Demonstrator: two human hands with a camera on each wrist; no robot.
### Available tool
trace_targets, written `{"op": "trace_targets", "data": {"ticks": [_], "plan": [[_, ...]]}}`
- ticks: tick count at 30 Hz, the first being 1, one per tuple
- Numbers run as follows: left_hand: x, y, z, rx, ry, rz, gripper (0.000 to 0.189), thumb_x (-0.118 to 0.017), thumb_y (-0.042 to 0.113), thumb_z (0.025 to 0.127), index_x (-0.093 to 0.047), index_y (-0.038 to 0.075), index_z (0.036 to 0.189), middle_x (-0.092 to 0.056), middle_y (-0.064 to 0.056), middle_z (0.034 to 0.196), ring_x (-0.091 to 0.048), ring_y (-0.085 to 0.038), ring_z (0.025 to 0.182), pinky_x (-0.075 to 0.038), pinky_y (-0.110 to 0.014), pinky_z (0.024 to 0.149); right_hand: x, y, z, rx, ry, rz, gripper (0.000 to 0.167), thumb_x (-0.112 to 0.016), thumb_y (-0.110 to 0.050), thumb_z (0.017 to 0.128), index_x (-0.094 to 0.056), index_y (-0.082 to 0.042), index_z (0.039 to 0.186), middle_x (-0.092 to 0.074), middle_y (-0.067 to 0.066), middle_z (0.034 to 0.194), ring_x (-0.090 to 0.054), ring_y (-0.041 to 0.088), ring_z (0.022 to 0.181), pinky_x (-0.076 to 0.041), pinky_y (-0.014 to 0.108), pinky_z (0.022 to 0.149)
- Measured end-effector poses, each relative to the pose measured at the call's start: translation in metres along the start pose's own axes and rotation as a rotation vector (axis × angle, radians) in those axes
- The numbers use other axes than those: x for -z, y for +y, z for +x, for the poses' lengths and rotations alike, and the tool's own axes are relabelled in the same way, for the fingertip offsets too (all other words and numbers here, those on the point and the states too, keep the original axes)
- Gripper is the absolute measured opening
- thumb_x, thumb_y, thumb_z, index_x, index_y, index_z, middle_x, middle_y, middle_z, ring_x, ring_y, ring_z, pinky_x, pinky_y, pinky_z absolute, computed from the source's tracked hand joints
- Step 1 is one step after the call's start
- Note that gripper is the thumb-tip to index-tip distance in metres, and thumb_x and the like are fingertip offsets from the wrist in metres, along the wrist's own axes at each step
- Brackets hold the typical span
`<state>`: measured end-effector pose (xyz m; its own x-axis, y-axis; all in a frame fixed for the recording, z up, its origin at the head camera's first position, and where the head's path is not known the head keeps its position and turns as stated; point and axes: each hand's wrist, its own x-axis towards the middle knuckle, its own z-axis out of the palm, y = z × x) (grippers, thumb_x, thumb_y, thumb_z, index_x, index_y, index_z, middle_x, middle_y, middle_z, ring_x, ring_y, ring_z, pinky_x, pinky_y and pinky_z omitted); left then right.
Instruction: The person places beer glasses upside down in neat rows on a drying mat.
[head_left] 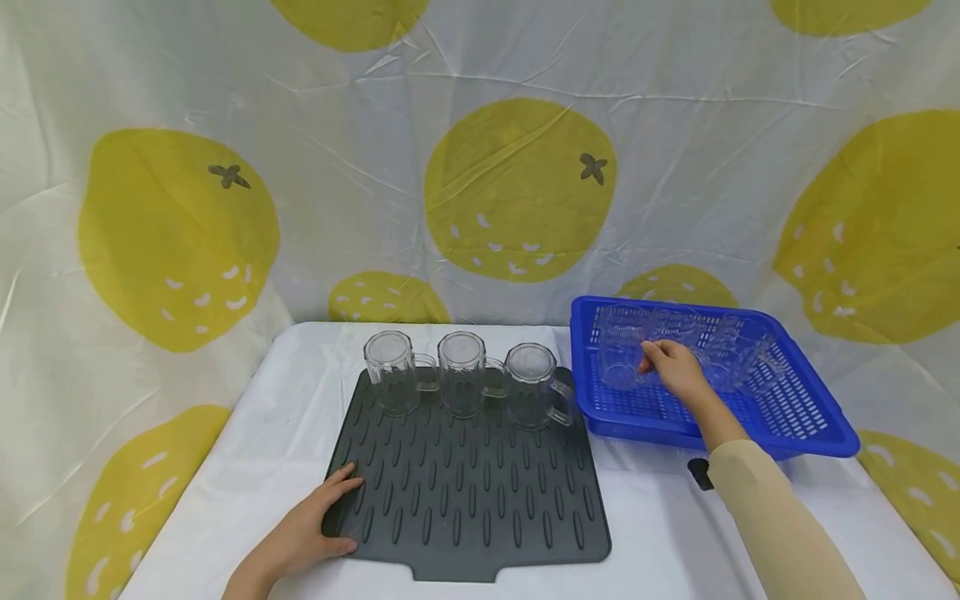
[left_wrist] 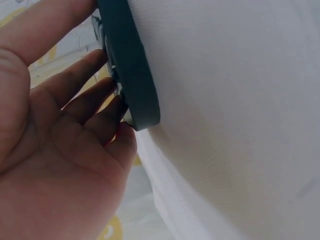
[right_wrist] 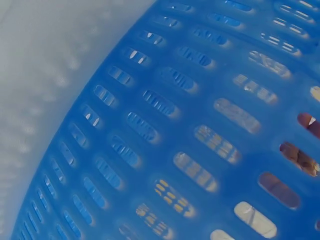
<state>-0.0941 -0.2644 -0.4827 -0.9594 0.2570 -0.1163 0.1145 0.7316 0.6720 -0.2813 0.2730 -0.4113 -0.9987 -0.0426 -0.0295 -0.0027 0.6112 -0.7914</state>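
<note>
Three clear glass mugs stand upside down in a row along the far edge of a dark ribbed drying mat: a left mug, a middle mug and a right mug. My left hand rests at the mat's near left edge, fingers extended and touching it. Inside a blue plastic basket on the right, my right hand has curled fingers gripping a glass mug, apparently by its handle. More glass mugs lie beside it. The basket's slotted wall hides most of that hand in the right wrist view.
A white cloth covers the table. Behind it hangs a white curtain printed with yellow fruit. A small black object shows beside my right sleeve, just in front of the basket.
</note>
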Motion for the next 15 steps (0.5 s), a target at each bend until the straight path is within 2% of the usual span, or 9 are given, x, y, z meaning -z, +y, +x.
{"op": "trace_targets", "data": {"ticks": [4, 9, 15], "plan": [[-0.001, -0.001, 0.000, 0.007, -0.003, -0.001, 0.081, -0.088, 0.021, 0.068, -0.052, 0.008, 0.139, -0.029, -0.017, 0.156, -0.026, -0.047, 0.139, -0.030, -0.063, 0.104, 0.000, 0.001, -0.003, -0.010, -0.002, 0.001, 0.050, -0.030, -0.041, 0.107, -0.054, 0.002, 0.098, -0.064, 0.019, 0.099, -0.052, 0.046, 0.113, -0.038, 0.061, 0.095], [-0.001, -0.001, 0.000, 0.013, -0.009, -0.008, 0.081, -0.088, 0.022, 0.068, -0.052, 0.009, 0.140, -0.029, -0.017, 0.156, -0.026, -0.047, 0.139, -0.030, -0.064, 0.103, 0.000, 0.000, -0.007, -0.004, 0.034, 0.015, 0.052, -0.031, -0.043, 0.106, -0.054, 0.003, 0.102, -0.064, 0.019, 0.099, -0.051, 0.046, 0.114, -0.039, 0.059, 0.093], [0.000, -0.001, 0.000, 0.006, -0.009, -0.008, 0.081, -0.088, 0.023, 0.069, -0.052, 0.009, 0.140, -0.029, -0.017, 0.156, -0.026, -0.047, 0.139, -0.030, -0.064, 0.103, 0.002, -0.005, -0.014, 0.022, 0.057, 0.098, 0.054, -0.033, -0.045, 0.105, -0.051, 0.006, 0.107, -0.061, 0.020, 0.100, -0.050, 0.044, 0.115, -0.038, 0.059, 0.099]]}}
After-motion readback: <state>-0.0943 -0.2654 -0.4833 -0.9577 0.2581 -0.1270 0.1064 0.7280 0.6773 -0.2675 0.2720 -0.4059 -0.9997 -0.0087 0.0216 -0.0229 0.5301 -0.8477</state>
